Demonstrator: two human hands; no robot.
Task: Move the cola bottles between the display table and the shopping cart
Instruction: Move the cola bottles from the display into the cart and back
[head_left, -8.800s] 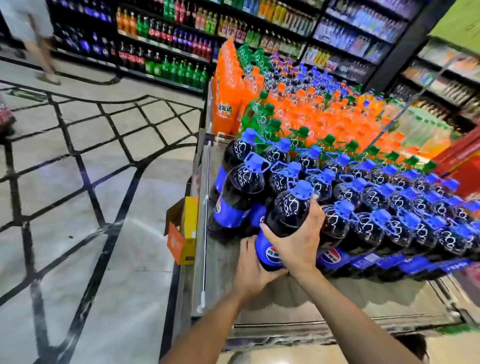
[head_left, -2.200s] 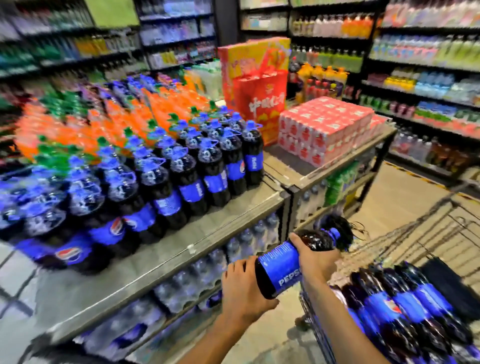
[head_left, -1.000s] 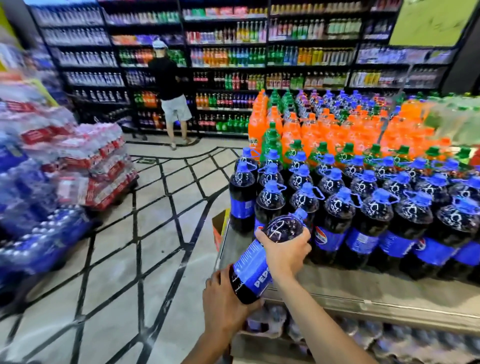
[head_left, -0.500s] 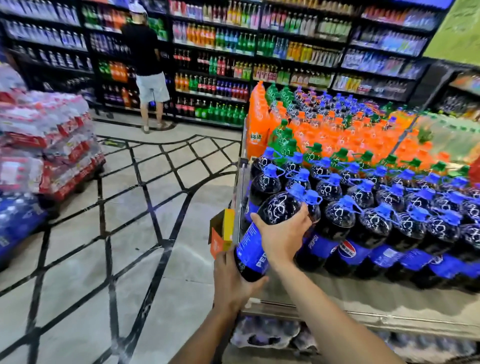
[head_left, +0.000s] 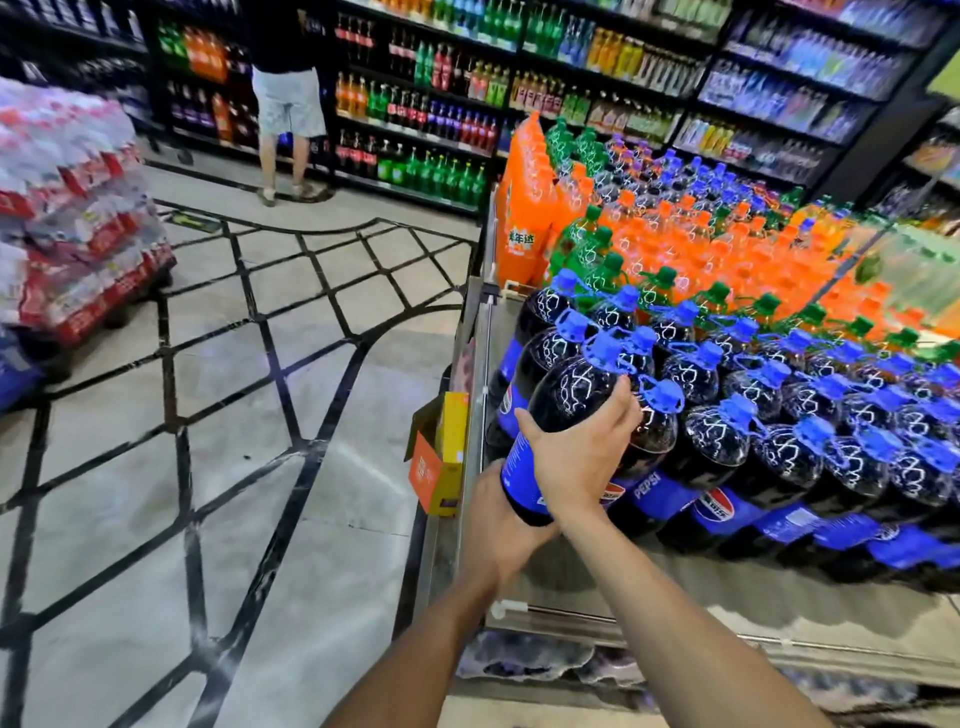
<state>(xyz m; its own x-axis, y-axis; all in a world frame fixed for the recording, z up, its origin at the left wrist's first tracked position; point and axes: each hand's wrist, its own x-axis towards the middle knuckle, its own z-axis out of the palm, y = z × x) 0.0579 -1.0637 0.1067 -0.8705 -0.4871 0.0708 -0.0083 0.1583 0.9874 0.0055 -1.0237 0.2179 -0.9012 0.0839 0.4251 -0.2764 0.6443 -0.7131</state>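
You had carried the dark plastic cola bottle with blue label (head_left: 561, 415) from the cart back over the steel surface (head_left: 597, 587), at its near left corner. Your right hand (head_left: 579, 457) gripped its shoulder; left hand (head_left: 498, 525) cupped the base, not yet set down.

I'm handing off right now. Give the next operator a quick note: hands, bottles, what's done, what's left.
Right hand grips the tilted cola bottle at mid-body; left hand cups its base.
The bottle hangs over the display table's front-left corner, beside the standing cola bottles, not yet set down.
Left: stand it upright in the bare spot at the front, let go. The cart is out of view.
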